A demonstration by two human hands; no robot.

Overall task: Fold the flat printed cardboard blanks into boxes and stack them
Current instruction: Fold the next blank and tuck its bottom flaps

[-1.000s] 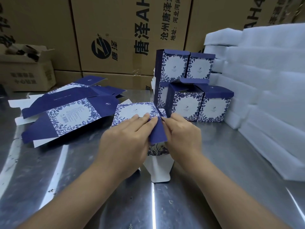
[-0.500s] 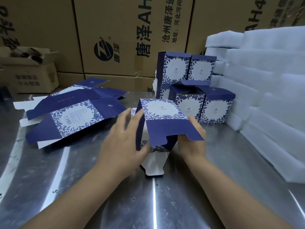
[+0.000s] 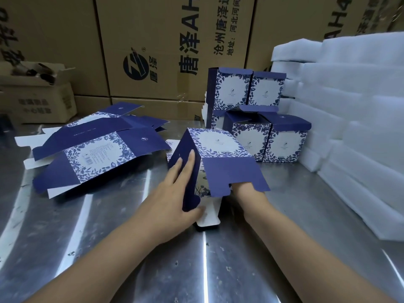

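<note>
A half-formed blue floral box (image 3: 216,147) lies on its side on the metal table (image 3: 109,226), its blue top flap (image 3: 231,173) hanging toward me. My left hand (image 3: 175,193) lies flat against the box's dark blue left side, fingers straight, thumb by a white bottom flap (image 3: 209,217). My right hand (image 3: 247,189) reaches under the top flap; its fingers are hidden. A pile of flat printed blanks (image 3: 96,149) sits to the left. Several folded boxes (image 3: 251,119) stand stacked behind.
White foam sheets (image 3: 349,119) are piled along the right side. Large brown shipping cartons (image 3: 175,47) form a wall at the back. A smaller open carton (image 3: 37,97) sits at the far left.
The flat blank has been opened into a square tube. My left hand has flattened against its left side and my right hand has gone under the hanging flap.
</note>
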